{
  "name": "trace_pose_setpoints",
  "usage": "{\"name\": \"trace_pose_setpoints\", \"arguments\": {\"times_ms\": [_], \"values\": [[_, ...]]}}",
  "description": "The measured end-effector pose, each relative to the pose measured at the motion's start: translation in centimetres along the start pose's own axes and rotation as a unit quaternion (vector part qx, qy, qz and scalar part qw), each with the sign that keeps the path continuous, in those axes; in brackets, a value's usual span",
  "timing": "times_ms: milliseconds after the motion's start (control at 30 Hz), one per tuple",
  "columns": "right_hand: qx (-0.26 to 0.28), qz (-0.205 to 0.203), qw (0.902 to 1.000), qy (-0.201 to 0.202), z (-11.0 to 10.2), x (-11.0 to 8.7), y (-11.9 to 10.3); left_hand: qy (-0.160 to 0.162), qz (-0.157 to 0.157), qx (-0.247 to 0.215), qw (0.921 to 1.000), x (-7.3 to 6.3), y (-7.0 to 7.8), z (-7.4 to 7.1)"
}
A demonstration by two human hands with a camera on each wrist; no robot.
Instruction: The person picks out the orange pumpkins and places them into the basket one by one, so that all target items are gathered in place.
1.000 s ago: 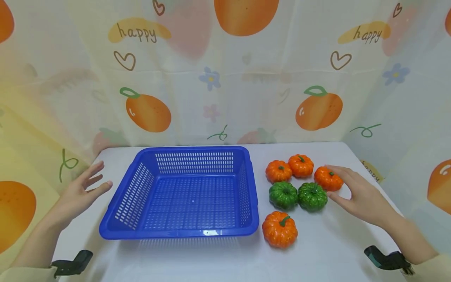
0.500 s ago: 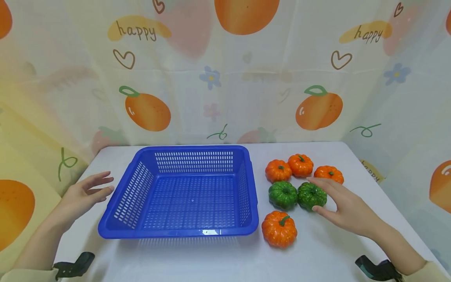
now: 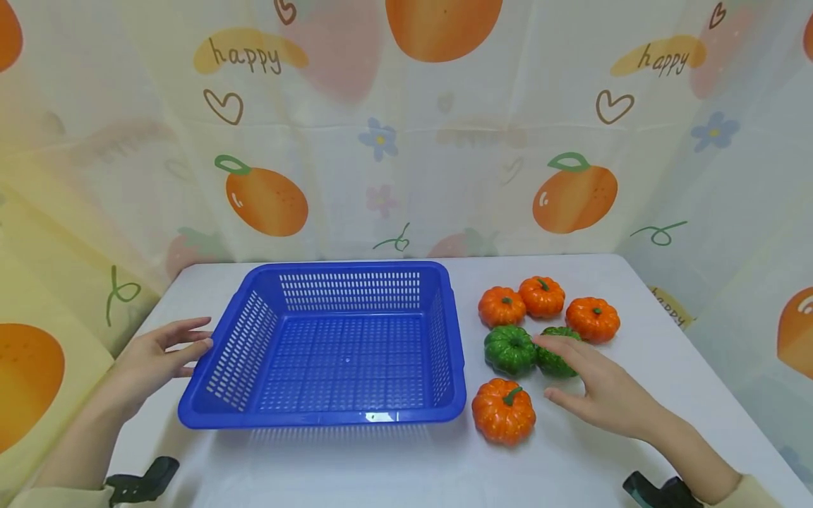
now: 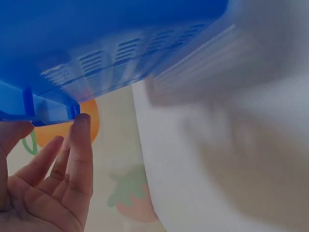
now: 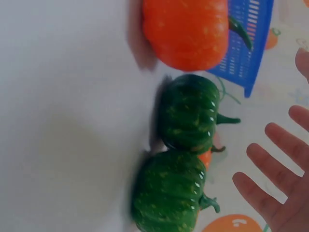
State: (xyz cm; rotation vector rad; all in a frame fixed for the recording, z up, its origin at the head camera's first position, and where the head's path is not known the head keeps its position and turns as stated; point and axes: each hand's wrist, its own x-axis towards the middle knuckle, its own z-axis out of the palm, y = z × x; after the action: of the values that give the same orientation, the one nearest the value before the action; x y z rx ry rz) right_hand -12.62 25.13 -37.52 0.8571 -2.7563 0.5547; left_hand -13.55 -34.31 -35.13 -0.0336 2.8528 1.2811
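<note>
A blue plastic basket [image 3: 343, 367] with slotted walls stands on the white table. My left hand [image 3: 155, 363] is at its left rim, thumb and fingers extended. In the left wrist view the fingertips [image 4: 82, 121] are right at the underside of the rim. My right hand [image 3: 603, 388] hovers with spread fingers by the small pumpkins, holding nothing. It partly hides the right green pumpkin [image 3: 552, 363] in the head view. Beside that sits another green pumpkin [image 3: 510, 351]. Nearer the front lies an orange pumpkin [image 3: 504, 413], right of the basket.
Behind the green ones sit three more orange pumpkins: a left one [image 3: 502, 307], a middle one [image 3: 542, 296] and a right one [image 3: 593, 319]. The white table [image 3: 406, 469] ends at a printed cloth backdrop [image 3: 457, 162] with fruit pictures.
My left hand has moved right and down to the basket rim. My right hand has come left and nearer, away from the right orange pumpkin, over the right green one. Basket and pumpkins stay put.
</note>
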Motion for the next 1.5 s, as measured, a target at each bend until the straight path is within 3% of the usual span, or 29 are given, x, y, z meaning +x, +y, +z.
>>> {"name": "trace_pose_setpoints", "arguments": {"times_ms": [267,500,700,967,1167,1500], "values": [[0.073,-0.008,0.9972,-0.014,1.4,-0.1,-0.4,-0.035,-0.032,-0.022,0.9987,0.0,0.4,0.2],[0.174,-0.004,0.9837,-0.043,2.8,-0.2,-0.7,-0.043,-0.037,-0.044,0.9974,0.2,0.2,0.3],[0.214,-0.013,0.9733,-0.082,3.8,-0.2,-0.7,-0.04,-0.035,-0.05,0.9973,0.3,0.1,0.4],[0.211,0.003,0.9688,-0.131,4.4,0.0,-1.1,-0.035,-0.041,-0.043,0.9976,0.2,0.3,0.4],[0.178,-0.005,0.9735,-0.144,4.6,0.1,-1.2,-0.034,-0.046,-0.037,0.9976,0.2,0.3,0.5],[0.182,-0.007,0.9713,-0.153,4.8,0.1,-1.0,-0.034,-0.051,-0.042,0.9973,0.1,0.3,0.5]]}}
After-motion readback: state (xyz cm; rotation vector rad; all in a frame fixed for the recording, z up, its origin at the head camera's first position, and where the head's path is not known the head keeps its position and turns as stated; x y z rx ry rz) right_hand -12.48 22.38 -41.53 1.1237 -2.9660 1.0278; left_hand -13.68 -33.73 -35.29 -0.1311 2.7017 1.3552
